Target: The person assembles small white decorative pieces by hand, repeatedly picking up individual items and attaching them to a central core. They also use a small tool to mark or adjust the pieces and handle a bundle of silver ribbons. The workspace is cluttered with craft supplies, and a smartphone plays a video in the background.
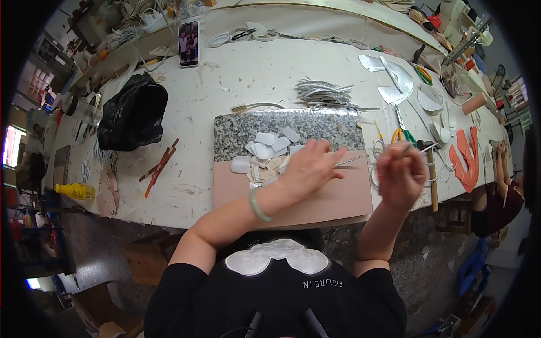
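My left hand (314, 168), a pale green bangle (259, 205) on its wrist, is over the board with its fingers spread. A thin silvery strip (350, 161) shows between its thumb and index finger; I cannot tell whether they touch it. Under and beside this hand lie a pile of white rounded plastic tabs (261, 150) and some small beige pieces (274, 163). My right hand (401, 174) is raised past the board's right edge, fingers pinched together; what they hold is too blurred to make out. Below the hands are a speckled stone slab (234, 127) and a pinkish-brown board (234, 194).
A bundle of silvery strips (324, 93) lies behind the slab. At right are scissors (401, 127), a hammer (433, 180) and orange cut pieces (465, 160). A black plastic bag (134, 112), brown strips (160, 169) and a yellow bottle (76, 191) are left. A phone (189, 45) stands at the back.
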### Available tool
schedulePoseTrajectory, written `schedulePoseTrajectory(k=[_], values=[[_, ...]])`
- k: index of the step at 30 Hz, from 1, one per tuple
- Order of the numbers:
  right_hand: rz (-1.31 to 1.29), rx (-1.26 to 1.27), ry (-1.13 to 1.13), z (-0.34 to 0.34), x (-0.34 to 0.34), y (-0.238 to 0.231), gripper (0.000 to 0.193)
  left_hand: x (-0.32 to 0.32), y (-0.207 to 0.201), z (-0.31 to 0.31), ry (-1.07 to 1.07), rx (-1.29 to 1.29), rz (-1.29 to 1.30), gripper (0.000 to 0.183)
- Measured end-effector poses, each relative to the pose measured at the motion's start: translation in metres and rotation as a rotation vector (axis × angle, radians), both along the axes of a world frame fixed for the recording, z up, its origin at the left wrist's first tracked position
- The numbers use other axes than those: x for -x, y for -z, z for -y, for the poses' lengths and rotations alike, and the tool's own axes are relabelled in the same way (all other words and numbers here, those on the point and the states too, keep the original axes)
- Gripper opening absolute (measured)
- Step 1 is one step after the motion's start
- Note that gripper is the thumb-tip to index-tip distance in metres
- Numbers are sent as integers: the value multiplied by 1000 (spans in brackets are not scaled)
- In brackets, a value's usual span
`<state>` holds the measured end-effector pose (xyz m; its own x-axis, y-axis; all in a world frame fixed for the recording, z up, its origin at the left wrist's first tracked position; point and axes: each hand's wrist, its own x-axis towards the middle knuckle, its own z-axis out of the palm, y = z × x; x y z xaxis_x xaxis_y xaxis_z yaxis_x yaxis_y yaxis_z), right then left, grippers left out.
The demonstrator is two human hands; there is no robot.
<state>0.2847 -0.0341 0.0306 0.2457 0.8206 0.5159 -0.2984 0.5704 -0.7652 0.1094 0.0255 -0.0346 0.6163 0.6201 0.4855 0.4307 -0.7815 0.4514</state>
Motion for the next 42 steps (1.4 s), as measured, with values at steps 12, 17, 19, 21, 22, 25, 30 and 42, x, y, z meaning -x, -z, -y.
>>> schedulePoseTrajectory(k=[12,17,19,21,22,25,30,42], values=[[187,543,-395,-15,65,46,22,115,21,-60,-24,229,-78,32],[212,572,-444,-16,66,47,22,121,13,-48,-163,139,-45,21],[225,549,-442,-17,66,47,21,124,14,-45,-209,101,10,17],[243,498,-430,-17,69,49,20,127,11,-37,-266,157,33,15],[277,487,-429,-18,71,49,19,129,9,-34,-294,184,44,14],[430,395,-401,-20,78,43,21,137,4,-28,-321,-7,46,12],[662,244,-391,-18,99,37,29,138,-17,4,-331,1027,820,21],[346,569,-343,-7,139,51,14,129,-24,40,-146,1243,1273,40]])
